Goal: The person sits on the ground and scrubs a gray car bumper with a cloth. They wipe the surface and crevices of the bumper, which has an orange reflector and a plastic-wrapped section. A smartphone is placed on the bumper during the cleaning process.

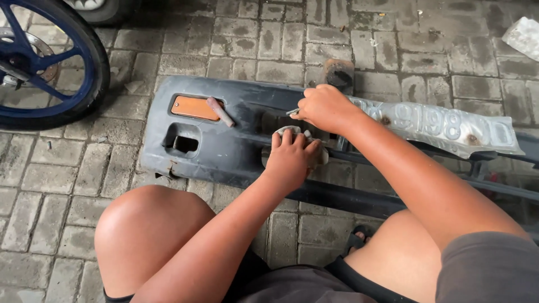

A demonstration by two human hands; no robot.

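Two hands: both yours, both on the dark grey car bumper, which lies lengthwise left to right across the paving.
Left hand: pressed flat on a pale crumpled pad mid-bumper, fingers curled over it.
Right hand: closed round a thin metal tool, just behind the pad, tip pointing left.
Nearer hand: left, right on the pad.
Orange lamp: well left of both hands.

Your left hand presses a pale wad of cloth against the dark car bumper lying on the paving. Your right hand grips a thin metal tool just above it, beside the battered number plate.
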